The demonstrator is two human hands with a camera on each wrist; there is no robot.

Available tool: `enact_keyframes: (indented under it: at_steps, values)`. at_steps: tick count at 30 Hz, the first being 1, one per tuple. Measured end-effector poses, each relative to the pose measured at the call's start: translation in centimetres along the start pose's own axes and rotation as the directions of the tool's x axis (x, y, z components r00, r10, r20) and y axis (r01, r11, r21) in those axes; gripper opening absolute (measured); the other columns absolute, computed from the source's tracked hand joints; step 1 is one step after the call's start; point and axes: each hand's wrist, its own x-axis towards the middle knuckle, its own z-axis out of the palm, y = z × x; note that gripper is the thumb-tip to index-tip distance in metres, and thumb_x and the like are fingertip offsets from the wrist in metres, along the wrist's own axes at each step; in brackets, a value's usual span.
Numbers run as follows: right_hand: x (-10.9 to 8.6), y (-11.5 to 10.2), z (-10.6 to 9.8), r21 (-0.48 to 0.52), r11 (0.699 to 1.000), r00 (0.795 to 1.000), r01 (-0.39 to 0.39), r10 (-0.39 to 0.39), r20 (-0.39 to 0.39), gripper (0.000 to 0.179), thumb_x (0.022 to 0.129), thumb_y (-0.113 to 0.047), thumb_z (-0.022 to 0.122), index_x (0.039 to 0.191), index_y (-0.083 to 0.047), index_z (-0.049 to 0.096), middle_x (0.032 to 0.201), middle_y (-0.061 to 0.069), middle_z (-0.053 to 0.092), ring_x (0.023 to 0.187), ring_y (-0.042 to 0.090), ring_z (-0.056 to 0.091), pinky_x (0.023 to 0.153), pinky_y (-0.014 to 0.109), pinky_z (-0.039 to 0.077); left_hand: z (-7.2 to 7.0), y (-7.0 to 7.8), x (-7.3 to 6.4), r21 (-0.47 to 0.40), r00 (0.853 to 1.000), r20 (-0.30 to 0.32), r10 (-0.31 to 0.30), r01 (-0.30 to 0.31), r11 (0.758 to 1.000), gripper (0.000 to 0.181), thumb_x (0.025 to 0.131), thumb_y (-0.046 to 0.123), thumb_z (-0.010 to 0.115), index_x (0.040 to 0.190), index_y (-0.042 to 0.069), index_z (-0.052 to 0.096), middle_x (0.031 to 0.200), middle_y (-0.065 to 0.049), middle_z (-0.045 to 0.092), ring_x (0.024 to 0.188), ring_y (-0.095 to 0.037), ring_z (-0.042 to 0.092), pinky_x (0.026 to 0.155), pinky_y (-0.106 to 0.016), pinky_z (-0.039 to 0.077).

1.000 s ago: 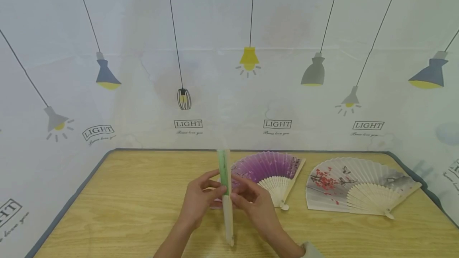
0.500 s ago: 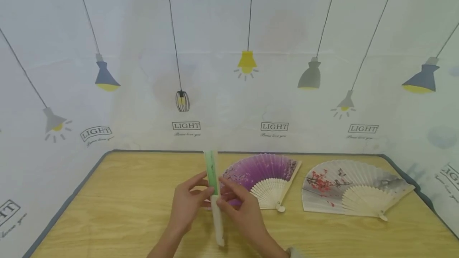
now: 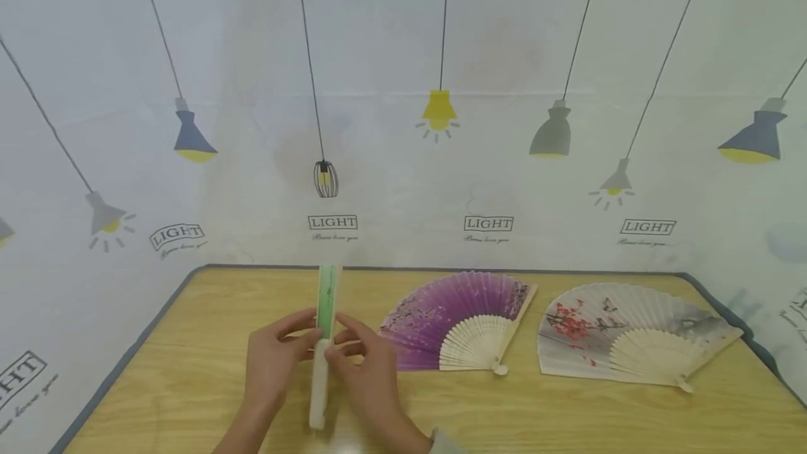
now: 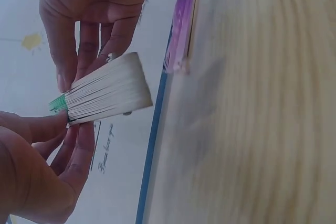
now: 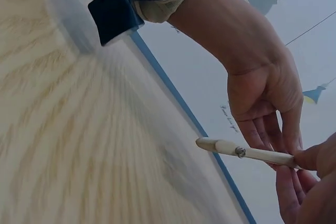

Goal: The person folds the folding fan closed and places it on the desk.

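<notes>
A folded hand fan with green cloth [image 3: 327, 300] and pale ribs [image 3: 319, 384] stands upright over the left-middle of the table. My left hand [image 3: 271, 363] pinches its left side between thumb and fingers, where cloth meets ribs. From the other side my right hand [image 3: 368, 370] pinches it at the same height. In the left wrist view the ribs [image 4: 110, 90] are stacked close together, slightly splayed toward the pivot end. The right wrist view shows the fan edge-on, with its rivet [image 5: 240, 152] near the lower end.
An open purple fan [image 3: 429, 321] lies on the wooden table [image 3: 189, 370], right of my hands. Farther right lies an open white-and-grey fan [image 3: 580, 342] with red blossoms. A lamp-print sheet [image 3: 391, 160] hangs behind the table.
Both hands have moved left together with the green fan, uncovering more of the purple fan. Their pinch on it looks the same. The two open fans lie where they were.
</notes>
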Motion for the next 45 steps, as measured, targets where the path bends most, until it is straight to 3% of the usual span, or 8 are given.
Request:
enact_keyframes:
  at_steps: [4, 9, 18, 21, 27, 33, 37, 45]
  values:
    - [0.1, 0.6, 1.7, 0.023, 0.996, 0.996, -0.09, 0.09, 0.007, 0.048, 0.08, -0.001, 0.074, 0.125, -0.01, 0.063, 0.093, 0.0, 0.065, 0.081, 0.012, 0.063, 0.062, 0.019, 0.056, -1.3, -0.8, 0.3, 0.03, 0.999, -0.025, -0.028, 0.029, 0.999, 0.031, 0.084, -0.004, 0.07, 0.114, -0.006, 0.066, 0.106, -0.02, 0.067, 0.075, -0.019, 0.068, 0.067, -0.032, 0.061]
    - [0.2, 2.1, 3.2, 0.034, 0.988, 0.989, -0.148, 0.147, 0.028, 0.05, 0.079, 0.004, 0.073, 0.126, -0.008, 0.062, 0.093, -0.001, 0.063, 0.079, 0.01, 0.062, 0.062, 0.019, 0.056, -2.4, -2.1, 0.7, 0.041, 0.997, -0.043, -0.062, 0.063, 0.997, 0.033, 0.082, -0.008, 0.069, 0.115, -0.008, 0.065, 0.105, -0.022, 0.067, 0.074, -0.017, 0.068, 0.066, -0.031, 0.06]
    - [0.3, 3.4, 6.3, 0.077, 0.98, 0.983, -0.181, 0.18, 0.02, 0.056, 0.076, 0.008, 0.073, 0.129, -0.003, 0.058, 0.096, -0.003, 0.064, 0.079, 0.008, 0.063, 0.065, 0.017, 0.055, -4.8, -3.6, 1.8, 0.134, 0.992, -0.062, -0.112, 0.12, 0.984, 0.034, 0.084, 0.0, 0.07, 0.117, -0.005, 0.065, 0.108, -0.017, 0.068, 0.081, -0.012, 0.066, 0.068, -0.023, 0.058]
    - [0.6, 3.7, 7.3, 0.037, 0.984, 0.984, -0.175, 0.175, 0.023, 0.054, 0.076, 0.008, 0.074, 0.127, -0.005, 0.06, 0.093, -0.005, 0.064, 0.076, 0.005, 0.061, 0.064, 0.016, 0.054, -5.8, -4.0, 2.1, 0.143, 0.988, -0.063, -0.143, 0.151, 0.978, 0.035, 0.086, 0.004, 0.07, 0.119, -0.003, 0.064, 0.112, -0.016, 0.066, 0.088, -0.012, 0.065, 0.072, -0.021, 0.057]
    - [1.6, 4.1, 8.7, -0.084, 0.983, 0.986, -0.162, 0.165, 0.029, 0.053, 0.076, 0.003, 0.077, 0.125, -0.009, 0.062, 0.092, -0.009, 0.066, 0.071, 0.001, 0.059, 0.061, 0.015, 0.052, -7.1, -4.6, 2.9, 0.202, 0.988, -0.062, -0.144, 0.154, 0.967, 0.037, 0.088, 0.014, 0.07, 0.122, 0.0, 0.063, 0.118, -0.015, 0.064, 0.103, -0.019, 0.061, 0.076, -0.018, 0.054]
    - [1.9, 4.0, 9.3, -0.25, 0.957, 0.988, -0.148, 0.151, -0.008, 0.053, 0.073, -0.004, 0.08, 0.123, -0.013, 0.065, 0.091, -0.012, 0.069, 0.066, -0.003, 0.054, 0.055, 0.015, 0.047, -7.3, -4.8, 3.2, 0.209, 0.986, -0.077, -0.146, 0.159, 0.965, 0.038, 0.087, 0.011, 0.07, 0.123, 0.0, 0.062, 0.113, -0.015, 0.066, 0.09, -0.013, 0.064, 0.07, -0.02, 0.053]
    - [1.7, 3.9, 9.5, -0.308, 0.943, 0.992, -0.126, 0.129, -0.011, 0.05, 0.075, -0.006, 0.08, 0.122, -0.016, 0.066, 0.092, -0.014, 0.07, 0.061, -0.004, 0.051, 0.051, 0.014, 0.043, -7.4, -4.9, 3.2, 0.233, 0.988, -0.081, -0.133, 0.148, 0.961, 0.037, 0.087, 0.01, 0.07, 0.122, -0.001, 0.062, 0.113, -0.016, 0.066, 0.087, -0.014, 0.065, 0.069, -0.02, 0.054]
    - [1.2, 4.0, 9.7, -0.362, 0.927, 0.994, -0.101, 0.112, 0.01, 0.041, 0.079, -0.008, 0.077, 0.119, -0.013, 0.067, 0.063, -0.017, 0.056, 0.048, -0.004, 0.046, 0.042, 0.013, 0.04, -7.3, -5.4, 3.1, 0.381, 0.991, -0.078, -0.107, 0.129, 0.916, 0.032, 0.089, 0.014, 0.069, 0.118, 0.002, 0.065, 0.11, -0.014, 0.068, 0.086, -0.021, 0.066, 0.071, -0.023, 0.052]
